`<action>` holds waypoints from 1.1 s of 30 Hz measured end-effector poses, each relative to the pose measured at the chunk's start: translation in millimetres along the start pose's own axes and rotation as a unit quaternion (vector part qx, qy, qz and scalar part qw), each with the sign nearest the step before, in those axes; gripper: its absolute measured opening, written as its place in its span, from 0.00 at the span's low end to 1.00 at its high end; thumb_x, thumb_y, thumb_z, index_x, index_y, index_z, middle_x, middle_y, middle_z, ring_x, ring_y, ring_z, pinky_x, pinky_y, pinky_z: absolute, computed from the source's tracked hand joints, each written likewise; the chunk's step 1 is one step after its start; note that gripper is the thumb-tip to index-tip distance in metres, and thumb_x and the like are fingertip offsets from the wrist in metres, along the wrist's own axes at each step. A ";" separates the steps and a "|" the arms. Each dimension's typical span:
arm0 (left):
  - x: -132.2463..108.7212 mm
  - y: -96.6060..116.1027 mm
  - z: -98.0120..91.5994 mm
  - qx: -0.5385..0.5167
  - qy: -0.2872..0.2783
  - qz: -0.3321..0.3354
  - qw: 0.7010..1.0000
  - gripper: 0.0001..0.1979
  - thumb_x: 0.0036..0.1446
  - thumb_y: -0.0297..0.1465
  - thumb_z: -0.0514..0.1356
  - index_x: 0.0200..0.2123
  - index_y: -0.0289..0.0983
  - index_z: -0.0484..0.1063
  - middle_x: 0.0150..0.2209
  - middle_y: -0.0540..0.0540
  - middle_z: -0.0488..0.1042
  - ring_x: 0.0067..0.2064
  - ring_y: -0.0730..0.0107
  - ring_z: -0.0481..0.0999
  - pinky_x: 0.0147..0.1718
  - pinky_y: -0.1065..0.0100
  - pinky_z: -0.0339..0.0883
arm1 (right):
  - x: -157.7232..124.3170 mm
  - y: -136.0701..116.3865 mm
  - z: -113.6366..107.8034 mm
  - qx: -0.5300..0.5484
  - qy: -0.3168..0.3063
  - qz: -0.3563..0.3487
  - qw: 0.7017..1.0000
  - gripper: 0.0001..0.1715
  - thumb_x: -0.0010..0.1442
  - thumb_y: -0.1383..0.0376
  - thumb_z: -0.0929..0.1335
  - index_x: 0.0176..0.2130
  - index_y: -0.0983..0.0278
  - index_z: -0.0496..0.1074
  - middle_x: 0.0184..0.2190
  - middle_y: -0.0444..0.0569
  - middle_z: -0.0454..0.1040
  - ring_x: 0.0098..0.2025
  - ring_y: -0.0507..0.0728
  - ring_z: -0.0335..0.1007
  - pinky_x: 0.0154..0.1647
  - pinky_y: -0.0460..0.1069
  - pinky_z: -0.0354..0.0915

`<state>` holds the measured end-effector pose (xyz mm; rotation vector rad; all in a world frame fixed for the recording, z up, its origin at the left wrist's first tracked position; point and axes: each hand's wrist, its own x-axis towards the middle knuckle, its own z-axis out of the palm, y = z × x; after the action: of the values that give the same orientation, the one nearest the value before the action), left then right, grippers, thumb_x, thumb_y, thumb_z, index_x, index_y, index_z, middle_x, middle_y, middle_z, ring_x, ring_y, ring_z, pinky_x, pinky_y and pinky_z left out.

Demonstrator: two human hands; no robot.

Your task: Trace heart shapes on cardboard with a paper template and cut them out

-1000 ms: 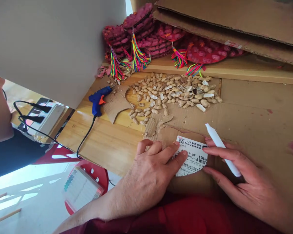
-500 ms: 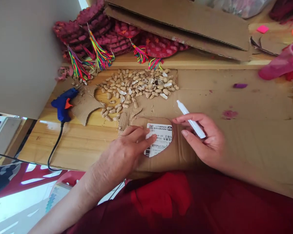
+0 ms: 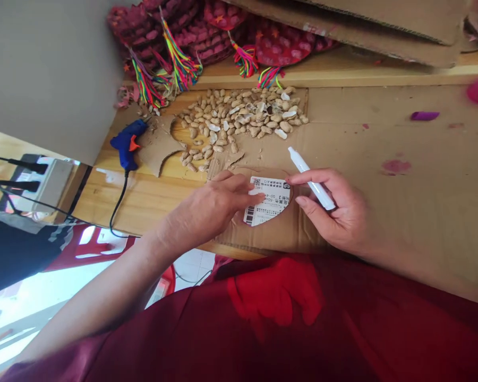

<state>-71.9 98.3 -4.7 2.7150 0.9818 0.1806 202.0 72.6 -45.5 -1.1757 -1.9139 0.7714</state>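
Note:
A rounded cardboard piece (image 3: 283, 206) with a white printed label (image 3: 269, 200) lies on the large cardboard sheet near the table's front edge. My left hand (image 3: 219, 204) holds it at its left side, thumb and a finger resting on the label. In my right hand (image 3: 334, 207) is a white marker (image 3: 311, 180), gripped between fingers and thumb, its narrow end pointing up and left, clear of the cardboard. The right fingertips are close to the piece's right edge; whether they touch it I cannot tell.
Peanuts (image 3: 239, 114) and shells lie behind the hands. A blue glue gun (image 3: 129, 144) with a cord sits at left beside a cardboard scrap (image 3: 157, 143). Red tasselled items (image 3: 282, 45) and folded cardboard (image 3: 382, 32) line the back. A power strip (image 3: 58, 183) is far left.
The view has shifted, so the table and its objects appear higher and farther right. Both hands keep nearly the same pose around the labelled piece, the marker still in my right hand.

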 end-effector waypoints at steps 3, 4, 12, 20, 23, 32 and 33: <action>2.0 -0.9 -2.0 0.000 -0.020 0.001 1.000 0.23 0.69 0.20 0.53 0.59 0.45 0.77 0.52 0.45 0.77 0.54 0.64 0.74 0.55 0.62 0.72 | -0.5 2.3 1.7 -0.018 -0.011 -0.004 1.000 0.17 0.66 0.65 0.70 0.55 0.57 0.73 0.45 0.47 0.80 0.39 0.58 0.77 0.45 0.55 0.72; 2.6 -1.3 -2.4 -0.001 -0.026 -0.001 1.000 0.23 0.69 0.20 0.53 0.59 0.45 0.77 0.52 0.45 0.77 0.54 0.64 0.74 0.56 0.62 0.71 | -0.6 3.1 2.1 -0.025 -0.013 -0.007 1.000 0.17 0.66 0.66 0.70 0.55 0.57 0.73 0.46 0.48 0.80 0.41 0.59 0.77 0.47 0.55 0.72; 7.6 -4.9 -11.1 -0.003 -0.057 0.011 0.998 0.23 0.70 0.20 0.52 0.60 0.44 0.77 0.53 0.44 0.77 0.57 0.64 0.73 0.59 0.61 0.68 | -1.2 6.2 3.4 -0.082 -0.006 -0.039 0.996 0.18 0.66 0.66 0.71 0.55 0.56 0.73 0.50 0.49 0.80 0.47 0.61 0.79 0.50 0.56 0.71; 5.2 60.8 1.3 0.180 -0.057 -0.124 0.974 0.19 0.73 0.25 0.50 0.59 0.34 0.76 0.55 0.36 0.78 0.53 0.58 0.80 0.38 0.66 0.74 | 0.3 13.8 2.6 -0.118 -0.023 -0.062 0.991 0.17 0.68 0.63 0.71 0.56 0.57 0.73 0.50 0.50 0.80 0.46 0.60 0.79 0.46 0.55 0.72; 5.8 82.8 19.7 0.257 0.000 -0.158 0.953 0.22 0.73 0.25 0.47 0.63 0.26 0.72 0.61 0.28 0.76 0.60 0.49 0.78 0.45 0.61 0.76 | -0.4 18.9 2.2 -0.110 -0.032 -0.061 0.992 0.19 0.68 0.63 0.71 0.57 0.56 0.72 0.53 0.51 0.79 0.51 0.62 0.78 0.48 0.55 0.71; 9.7 87.4 41.6 0.276 0.058 -0.172 0.944 0.23 0.72 0.27 0.48 0.62 0.24 0.73 0.61 0.24 0.75 0.60 0.42 0.79 0.49 0.58 0.76 | 1.8 17.7 1.4 -0.122 -0.036 -0.083 0.988 0.17 0.68 0.65 0.70 0.56 0.57 0.72 0.54 0.52 0.79 0.55 0.62 0.77 0.55 0.56 0.72; 9.9 87.1 41.7 0.272 0.062 -0.172 0.945 0.23 0.72 0.27 0.48 0.61 0.24 0.74 0.60 0.24 0.76 0.60 0.41 0.79 0.48 0.58 0.76 | 1.4 18.1 1.0 -0.122 -0.036 -0.081 0.989 0.17 0.68 0.65 0.70 0.56 0.57 0.73 0.54 0.52 0.79 0.55 0.62 0.77 0.56 0.56 0.72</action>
<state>-2.7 32.1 -20.7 2.9585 1.7472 0.0112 209.1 80.9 -60.0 -1.1299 -2.1818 0.5087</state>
